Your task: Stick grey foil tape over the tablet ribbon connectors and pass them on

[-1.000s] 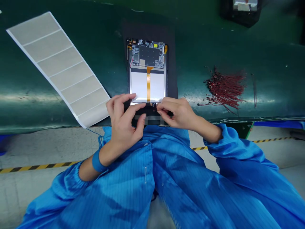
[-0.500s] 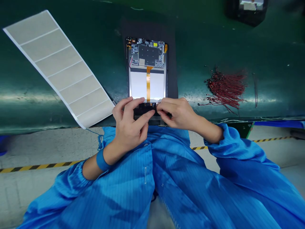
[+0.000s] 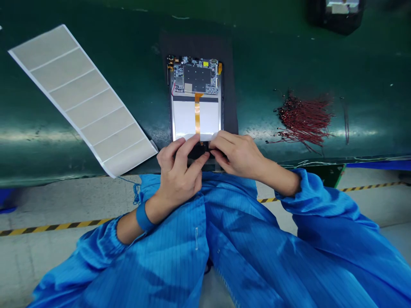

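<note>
An opened tablet (image 3: pixel 195 100) lies back-up on a dark mat (image 3: pixel 229 55) on the green bench, its circuit board at the far end and an orange flex cable running down a white panel. My left hand (image 3: pixel 180 171) and my right hand (image 3: pixel 236 154) meet at the tablet's near edge. Both pinch with fingertips close together over a small dark part there. What they grip is too small and too covered to name.
A long white backing sheet of grey rectangular pads (image 3: pixel 83 98) lies slanted at the left. A heap of thin red wires (image 3: pixel 303 117) lies at the right. A dark device (image 3: pixel 335 13) sits at the far right edge. The bench edge (image 3: pixel 64 177) runs just before my lap.
My left hand has slid right along the tablet's near edge until its fingertips meet those of the right hand. The right hand has stayed about where it was.
</note>
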The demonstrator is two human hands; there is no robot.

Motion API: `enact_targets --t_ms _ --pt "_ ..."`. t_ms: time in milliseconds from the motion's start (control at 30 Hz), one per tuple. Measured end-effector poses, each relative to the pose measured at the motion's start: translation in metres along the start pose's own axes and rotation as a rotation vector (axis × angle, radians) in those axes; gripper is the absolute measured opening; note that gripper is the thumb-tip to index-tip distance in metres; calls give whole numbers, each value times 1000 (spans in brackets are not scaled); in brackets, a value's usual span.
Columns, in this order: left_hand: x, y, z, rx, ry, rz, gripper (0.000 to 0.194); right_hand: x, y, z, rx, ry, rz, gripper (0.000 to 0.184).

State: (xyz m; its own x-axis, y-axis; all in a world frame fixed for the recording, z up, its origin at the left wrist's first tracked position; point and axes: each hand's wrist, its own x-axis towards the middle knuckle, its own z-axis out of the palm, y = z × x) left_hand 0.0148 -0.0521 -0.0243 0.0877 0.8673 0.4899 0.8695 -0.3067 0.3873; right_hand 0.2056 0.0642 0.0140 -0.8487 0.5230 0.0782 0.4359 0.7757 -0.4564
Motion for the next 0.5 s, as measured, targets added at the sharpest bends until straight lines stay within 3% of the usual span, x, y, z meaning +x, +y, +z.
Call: enact_targets --t_ms 233,500 --pt "-6 11 6 -37 18 -97 43 7 -11 -3 53 -22 195 12" --pt "-11 13 9 -5 15 -83 53 14 -16 -9 53 -102 244 11"
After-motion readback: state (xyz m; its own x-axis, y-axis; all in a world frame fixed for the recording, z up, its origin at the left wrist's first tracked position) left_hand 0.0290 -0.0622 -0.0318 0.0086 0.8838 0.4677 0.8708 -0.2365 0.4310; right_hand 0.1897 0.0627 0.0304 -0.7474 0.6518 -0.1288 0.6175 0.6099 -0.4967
